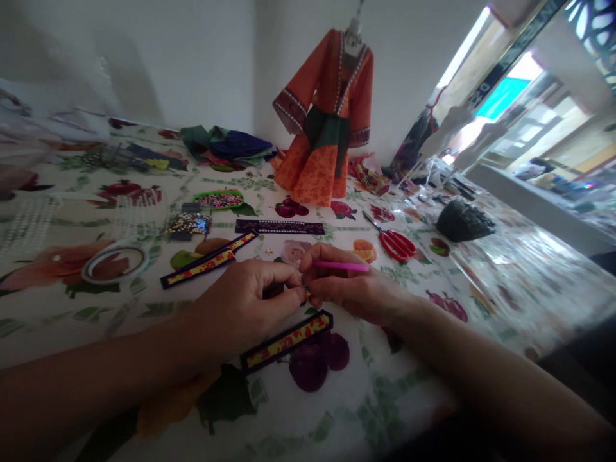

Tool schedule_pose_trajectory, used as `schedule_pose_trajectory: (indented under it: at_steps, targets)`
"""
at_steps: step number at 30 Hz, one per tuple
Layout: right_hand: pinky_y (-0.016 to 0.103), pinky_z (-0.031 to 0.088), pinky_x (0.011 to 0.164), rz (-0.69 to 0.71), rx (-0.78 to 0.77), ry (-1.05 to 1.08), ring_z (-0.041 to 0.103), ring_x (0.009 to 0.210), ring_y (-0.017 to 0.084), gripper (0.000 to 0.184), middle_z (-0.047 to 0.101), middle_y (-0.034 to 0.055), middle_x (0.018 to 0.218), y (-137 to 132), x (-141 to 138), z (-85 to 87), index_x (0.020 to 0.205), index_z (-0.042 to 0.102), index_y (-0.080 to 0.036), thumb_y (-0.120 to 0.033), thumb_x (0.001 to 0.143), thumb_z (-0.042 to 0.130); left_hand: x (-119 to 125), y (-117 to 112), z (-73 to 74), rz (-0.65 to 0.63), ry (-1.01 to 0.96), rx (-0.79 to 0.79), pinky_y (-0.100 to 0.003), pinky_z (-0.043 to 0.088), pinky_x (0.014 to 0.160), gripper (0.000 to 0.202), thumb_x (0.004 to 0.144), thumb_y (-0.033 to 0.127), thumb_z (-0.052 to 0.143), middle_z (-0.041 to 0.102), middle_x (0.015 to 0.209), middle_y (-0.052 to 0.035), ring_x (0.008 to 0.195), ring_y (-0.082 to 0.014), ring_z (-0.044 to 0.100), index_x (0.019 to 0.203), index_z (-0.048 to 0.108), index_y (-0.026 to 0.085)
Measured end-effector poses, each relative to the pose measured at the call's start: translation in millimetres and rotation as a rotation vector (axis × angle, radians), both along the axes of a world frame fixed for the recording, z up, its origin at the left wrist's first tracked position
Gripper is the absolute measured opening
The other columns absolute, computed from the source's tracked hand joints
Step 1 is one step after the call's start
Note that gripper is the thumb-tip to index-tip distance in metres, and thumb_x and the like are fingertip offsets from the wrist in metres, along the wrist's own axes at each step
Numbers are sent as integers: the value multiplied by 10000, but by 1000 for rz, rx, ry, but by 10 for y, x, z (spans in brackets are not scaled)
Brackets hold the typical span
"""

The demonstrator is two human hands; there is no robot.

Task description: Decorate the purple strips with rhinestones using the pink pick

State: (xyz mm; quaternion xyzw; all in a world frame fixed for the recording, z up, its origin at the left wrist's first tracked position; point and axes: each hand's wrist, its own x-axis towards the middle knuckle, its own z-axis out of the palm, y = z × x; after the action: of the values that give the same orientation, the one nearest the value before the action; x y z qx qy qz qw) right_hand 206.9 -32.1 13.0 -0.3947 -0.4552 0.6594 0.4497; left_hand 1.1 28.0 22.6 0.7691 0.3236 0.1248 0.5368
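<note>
My left hand (257, 292) is closed in a pinch, its fingertips meeting those of my right hand. A small, partly hidden gold-coloured piece shows between the fingertips; I cannot make out its kind. My right hand (359, 292) is closed round a thin pink stick (341, 265), which lies across the fingers. Just below the hands rests a dark-edged strip (287, 342) with a yellow and red middle. A similar yellow-red strip (209, 260) lies beyond my left hand. Farther back is a dark strip (280, 227) edged with white beads.
Red-handled scissors (396, 244) lie right of the hands, near a dark lump (464, 220). A green tray of beads (219, 199), a packet of sequins (188, 224) and a white ring-shaped roll (114, 262) sit to the left. A small orange dress (323, 122) stands behind on the patterned tablecloth (192, 410).
</note>
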Motion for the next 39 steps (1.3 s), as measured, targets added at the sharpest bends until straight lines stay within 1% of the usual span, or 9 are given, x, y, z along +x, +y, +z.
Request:
schedule_pose_trajectory:
  at_steps: [4,7,13,18,24,28,32,36,39]
  targets:
    - [202,544,681,4,9,11,638,725,98,259,671,-21,847,-3,-5,-12,1021,653,-203,-120,813,785,-3,2,-17,3,2,6,-283,238,521,276,876,437,595,432,581,60,564,-133,365,708,655,227]
    - [203,545,690,10,19,14,635,731,97,262,675,-18,855,-8,-3,-14,1040,663,-203,-116,824,784,-5,5,-23,-2,-10,20,-282,256,528,273,871,432,590,448,598,54,578,-137,383,699,650,229]
    - [200,543,680,0,15,22,638,716,92,259,679,-18,846,-3,5,-12,1034,667,-199,-108,823,788,-1,-6,-8,1,-13,34,-276,282,536,276,888,436,580,490,615,53,587,-135,421,739,682,228]
    - [195,541,674,-15,16,31,645,716,93,246,676,-21,829,11,21,-30,1019,675,-197,-119,819,795,5,-22,22,-8,-60,41,-247,324,569,213,892,386,601,532,677,60,631,-123,468,792,688,220]
    - [199,540,678,-29,-20,40,641,721,90,263,680,-15,872,16,22,-35,1019,683,-194,-137,802,819,18,-14,22,-1,-55,26,-237,284,530,185,883,359,606,471,626,72,577,-110,407,786,673,218]
    - [201,545,688,-38,-80,82,642,711,84,245,685,-2,910,15,9,-7,1001,677,-187,-144,796,805,14,-7,10,1,-69,26,-229,276,505,162,873,333,597,458,594,77,543,-106,406,792,684,223]
    - [188,540,663,-59,-104,79,645,679,82,230,680,-12,846,14,5,26,983,667,-186,-157,798,801,7,-11,22,2,-86,39,-229,271,480,163,871,307,595,454,570,79,516,-102,409,762,685,226]
    - [173,494,586,-85,-67,5,630,631,77,219,663,-26,808,13,18,40,989,659,-193,-172,824,802,8,-37,58,23,-96,30,-244,249,494,166,865,311,612,448,583,73,537,-107,386,746,683,219]
    - [170,459,551,-99,-23,-40,582,586,63,204,644,-40,789,11,30,43,990,655,-203,-179,850,800,10,-60,85,44,-88,-4,-246,254,513,166,867,330,622,462,606,71,553,-107,397,766,690,217]
